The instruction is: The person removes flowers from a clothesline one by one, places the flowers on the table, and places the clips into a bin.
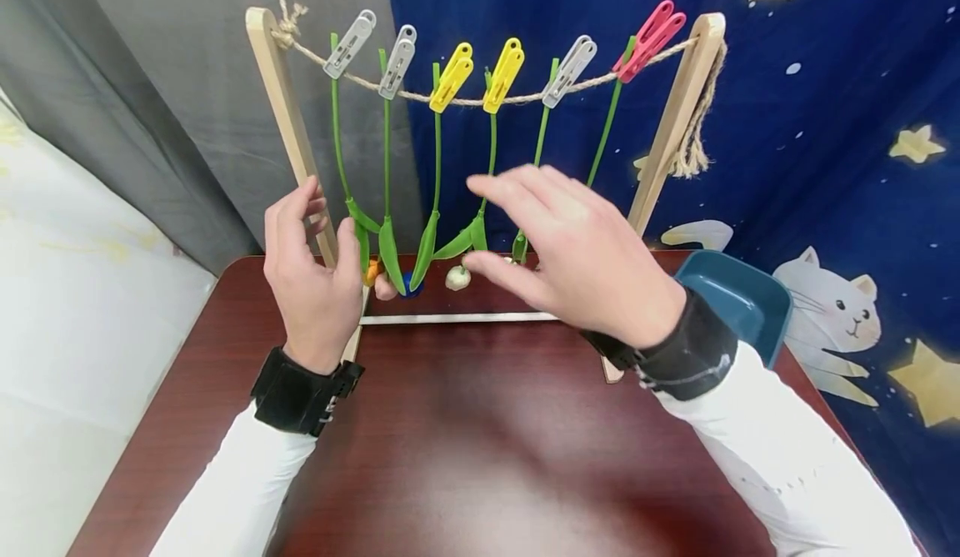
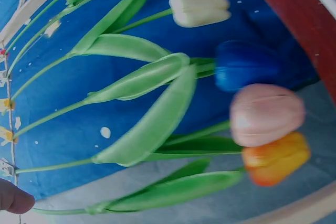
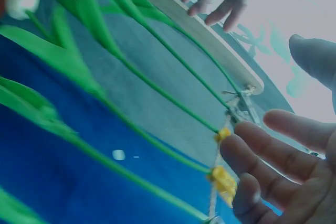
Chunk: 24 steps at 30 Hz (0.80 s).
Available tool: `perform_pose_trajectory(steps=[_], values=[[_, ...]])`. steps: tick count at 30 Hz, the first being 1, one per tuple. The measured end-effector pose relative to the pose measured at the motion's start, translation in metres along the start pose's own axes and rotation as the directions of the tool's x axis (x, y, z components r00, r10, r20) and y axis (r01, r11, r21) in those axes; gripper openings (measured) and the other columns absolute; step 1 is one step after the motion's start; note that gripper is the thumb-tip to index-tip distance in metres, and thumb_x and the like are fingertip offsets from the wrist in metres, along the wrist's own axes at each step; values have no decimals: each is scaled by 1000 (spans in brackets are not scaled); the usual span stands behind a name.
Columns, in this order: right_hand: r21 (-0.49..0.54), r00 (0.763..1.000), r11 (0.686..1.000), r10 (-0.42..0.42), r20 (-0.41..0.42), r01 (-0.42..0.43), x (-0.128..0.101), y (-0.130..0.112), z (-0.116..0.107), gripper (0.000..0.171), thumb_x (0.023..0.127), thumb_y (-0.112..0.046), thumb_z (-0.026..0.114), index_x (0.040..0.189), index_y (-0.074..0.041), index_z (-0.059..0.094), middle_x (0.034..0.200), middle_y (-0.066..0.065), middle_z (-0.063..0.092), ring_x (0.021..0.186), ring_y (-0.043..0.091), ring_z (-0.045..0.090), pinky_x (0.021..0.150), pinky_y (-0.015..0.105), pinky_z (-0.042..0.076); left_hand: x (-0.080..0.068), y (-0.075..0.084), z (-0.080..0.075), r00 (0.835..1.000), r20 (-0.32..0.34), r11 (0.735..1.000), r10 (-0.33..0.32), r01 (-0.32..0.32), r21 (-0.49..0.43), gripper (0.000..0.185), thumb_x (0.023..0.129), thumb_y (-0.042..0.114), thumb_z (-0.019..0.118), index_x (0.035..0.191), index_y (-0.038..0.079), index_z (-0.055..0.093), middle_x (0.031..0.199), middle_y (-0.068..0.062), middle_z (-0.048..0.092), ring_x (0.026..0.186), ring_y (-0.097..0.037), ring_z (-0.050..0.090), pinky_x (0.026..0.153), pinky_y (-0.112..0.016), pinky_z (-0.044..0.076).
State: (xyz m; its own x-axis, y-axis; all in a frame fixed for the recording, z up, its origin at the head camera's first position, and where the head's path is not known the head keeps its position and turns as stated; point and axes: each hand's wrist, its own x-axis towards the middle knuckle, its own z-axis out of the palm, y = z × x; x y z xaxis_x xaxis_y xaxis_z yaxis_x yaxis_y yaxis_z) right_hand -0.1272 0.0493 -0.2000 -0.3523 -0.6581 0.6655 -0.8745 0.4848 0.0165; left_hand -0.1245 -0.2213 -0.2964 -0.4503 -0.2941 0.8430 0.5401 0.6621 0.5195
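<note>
While both hands hover with fingers loosely spread and holding nothing, the left hand [image 1: 311, 278] sits at centre left beside the wooden post [image 1: 288, 132], and the right hand [image 1: 577, 253] (mid-frame) fronts the hanging tulips [image 1: 390, 248]. Clothespegs [image 1: 453, 77] line the rope [image 1: 480, 100] above; a teal bin [image 1: 738, 298] stands right.

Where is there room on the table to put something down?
The biggest bare patch is the near half of the table, between the two sleeves and in front of the rack's white base bar. It is crowded behind that bar: the flower heads hang low there, with the left hand and right hand raised in front of them. The blue bin fills the right corner.
</note>
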Motion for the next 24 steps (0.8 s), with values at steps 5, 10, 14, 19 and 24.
perform_pose_trajectory(steps=[5,10,14,19,24], values=[[-49,998,998,-31,-53,29,46,2,-10,60,100,-41,75,141,1,63,127,18,68,115,35,58,102,47,47,16,11,5,1000,5,1000,25,-25,-2,47,104,5,66,149,1,57,137,-19,60,125,-25,60,104,-40,52],[-114,999,993,7,-38,-11,90,8,-17,57,107,-45,62,146,-3,61,131,15,66,122,33,51,103,46,41,32,18,10,999,12,999,33,-34,20,47,106,10,64,152,1,55,141,-18,60,128,-22,59,107,-39,51],[-155,999,986,53,-2,-53,122,12,-15,55,110,-44,56,149,-5,59,135,13,65,130,30,49,110,43,37,42,20,14,999,23,999,24,-25,40,47,107,10,62,153,2,54,139,-18,62,126,-24,60,106,-39,52],[-204,986,973,131,101,-108,150,14,-10,54,112,-43,50,153,-7,55,134,10,66,130,28,49,111,40,34,49,20,18,998,59,996,3,-9,93,48,108,7,60,155,1,52,138,-20,62,121,-28,65,105,-37,53],[-178,971,973,176,159,-148,163,14,-5,48,113,-39,50,149,-9,59,124,6,69,124,26,53,107,40,33,51,19,21,998,65,990,-22,13,140,46,108,5,60,153,2,55,135,-19,66,115,-30,69,101,-38,55]])
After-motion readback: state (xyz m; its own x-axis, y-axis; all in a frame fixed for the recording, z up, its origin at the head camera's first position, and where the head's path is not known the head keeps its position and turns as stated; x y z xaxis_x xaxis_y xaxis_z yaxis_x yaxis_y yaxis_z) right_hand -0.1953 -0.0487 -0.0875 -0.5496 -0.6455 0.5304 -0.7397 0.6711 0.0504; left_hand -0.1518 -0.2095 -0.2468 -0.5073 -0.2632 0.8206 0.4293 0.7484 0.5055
